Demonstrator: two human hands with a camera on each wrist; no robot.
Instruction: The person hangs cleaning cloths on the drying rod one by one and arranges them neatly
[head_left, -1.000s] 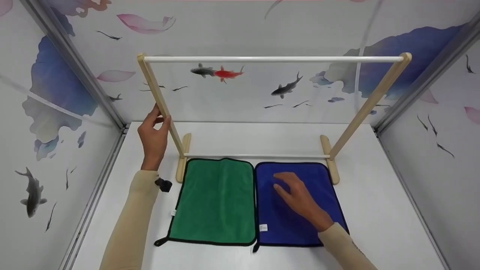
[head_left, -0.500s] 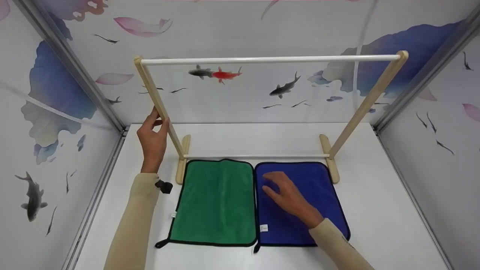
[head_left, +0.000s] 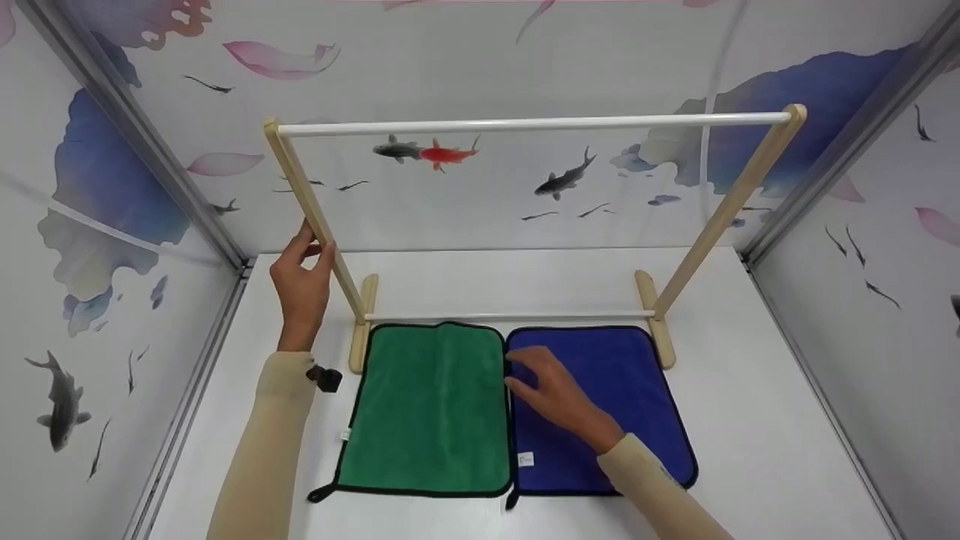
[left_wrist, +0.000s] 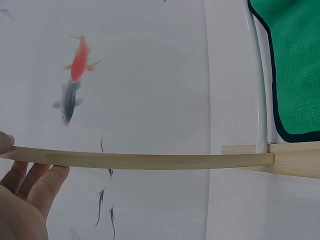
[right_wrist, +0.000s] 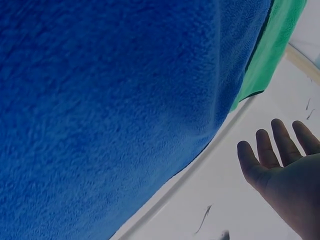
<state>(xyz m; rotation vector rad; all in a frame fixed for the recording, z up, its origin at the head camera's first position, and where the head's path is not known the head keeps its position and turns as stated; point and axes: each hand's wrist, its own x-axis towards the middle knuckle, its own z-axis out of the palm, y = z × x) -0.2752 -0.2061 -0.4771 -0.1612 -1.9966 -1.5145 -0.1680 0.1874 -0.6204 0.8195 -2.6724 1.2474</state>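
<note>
A towel rack with pale wooden posts and white rails stands at the back, its top rail point(head_left: 525, 124) spanning the head view. My left hand point(head_left: 302, 281) grips the rack's left post point(head_left: 307, 191) between thumb and fingers; in the left wrist view the fingers point(left_wrist: 47, 187) lie along one side of that post and the thumb on the other. My right hand point(head_left: 555, 390) holds nothing, fingers loosely bent, over the left part of a blue towel point(head_left: 615, 375). Left of it lies a green towel point(head_left: 435, 412). Both are flat, with black edging and a hanging loop.
The rack's wooden feet point(head_left: 655, 322) flank the towels' far edge, with a low white rail point(head_left: 517, 315) between them. White printed panels point(head_left: 480, 210) with fish and petals enclose the white table point(head_left: 772, 420) at the back and sides.
My right hand has moved left across the blue towel, to beside the green one. The left hand has kept its grip on the post. The head view has shifted slightly.
</note>
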